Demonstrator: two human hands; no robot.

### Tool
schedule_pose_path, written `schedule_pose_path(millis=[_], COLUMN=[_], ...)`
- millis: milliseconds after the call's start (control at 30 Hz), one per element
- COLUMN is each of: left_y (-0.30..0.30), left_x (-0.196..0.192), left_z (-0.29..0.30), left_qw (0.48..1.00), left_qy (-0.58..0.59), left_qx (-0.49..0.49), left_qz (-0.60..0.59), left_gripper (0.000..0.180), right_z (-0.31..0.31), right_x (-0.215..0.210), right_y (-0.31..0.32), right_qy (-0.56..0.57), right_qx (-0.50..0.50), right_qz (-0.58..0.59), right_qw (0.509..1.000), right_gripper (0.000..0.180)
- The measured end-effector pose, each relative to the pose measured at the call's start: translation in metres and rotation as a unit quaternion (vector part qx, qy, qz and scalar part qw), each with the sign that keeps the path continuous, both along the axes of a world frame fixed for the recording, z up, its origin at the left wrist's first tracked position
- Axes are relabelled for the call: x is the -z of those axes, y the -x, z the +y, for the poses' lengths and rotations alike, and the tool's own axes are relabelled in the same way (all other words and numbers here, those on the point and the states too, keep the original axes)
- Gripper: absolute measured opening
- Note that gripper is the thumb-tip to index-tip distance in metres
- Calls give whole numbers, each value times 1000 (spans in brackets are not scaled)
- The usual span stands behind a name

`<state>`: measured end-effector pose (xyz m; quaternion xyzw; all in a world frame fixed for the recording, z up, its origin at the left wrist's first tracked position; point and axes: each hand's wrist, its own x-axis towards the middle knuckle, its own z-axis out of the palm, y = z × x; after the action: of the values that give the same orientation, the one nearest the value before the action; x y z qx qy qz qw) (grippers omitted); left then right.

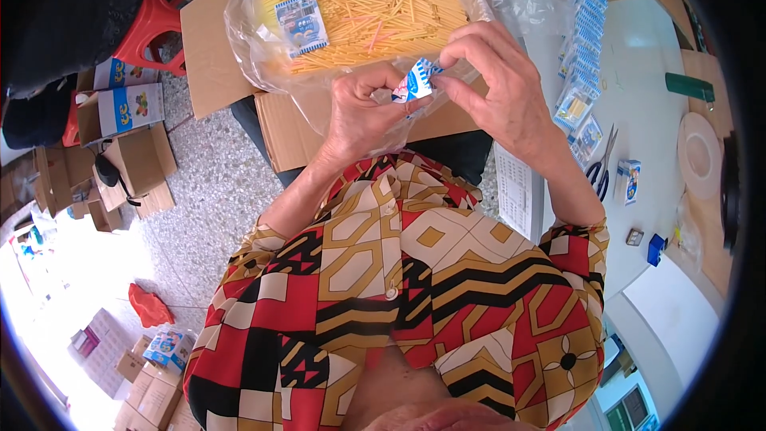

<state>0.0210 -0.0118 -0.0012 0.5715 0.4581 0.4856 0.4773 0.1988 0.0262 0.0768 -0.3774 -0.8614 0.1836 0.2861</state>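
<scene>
Over the near edge of an open cardboard box, my left hand [363, 112] grips a small blue-and-white packet [415, 84] between thumb and fingers. My right hand [503, 88] pinches the packet's right end, which looks crumpled there. Whether that end is torn cannot be made out. Inside the box, a clear plastic liner [243, 28] surrounds a heap of thin yellow sticks [383, 0], a few of them pinkish. Another flat blue-and-white packet [303, 25] lies on the sticks at the left.
A long overlapping row of similar packets [581, 48] runs along the table [638, 56] at right. Scissors [604, 164], a small upright packet box [629, 181], a green object [689, 88] and a tape roll [700, 152] lie there too. Left are a red stool [152, 32] and cardboard boxes [136, 160].
</scene>
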Motion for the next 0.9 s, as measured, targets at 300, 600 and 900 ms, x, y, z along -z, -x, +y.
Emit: schedule_pose_path(millis=[300,600,900], left_y=[-3,0,1], left_x=[-3,5,9], left_z=[1,1,0], left_qw=[1000,997,992], left_qy=[-15,40,75], left_qx=[6,9,32], left_qz=[25,-63,-91], left_gripper=[13,17,19], right_z=[2,-8,-7], right_x=[0,5,-1], right_y=[0,2,-1], right_qy=[-51,-96,2], right_qx=[-61,-114,-4], right_qz=[-5,26,79], right_qw=[997,989,997], right_gripper=[26,22,29])
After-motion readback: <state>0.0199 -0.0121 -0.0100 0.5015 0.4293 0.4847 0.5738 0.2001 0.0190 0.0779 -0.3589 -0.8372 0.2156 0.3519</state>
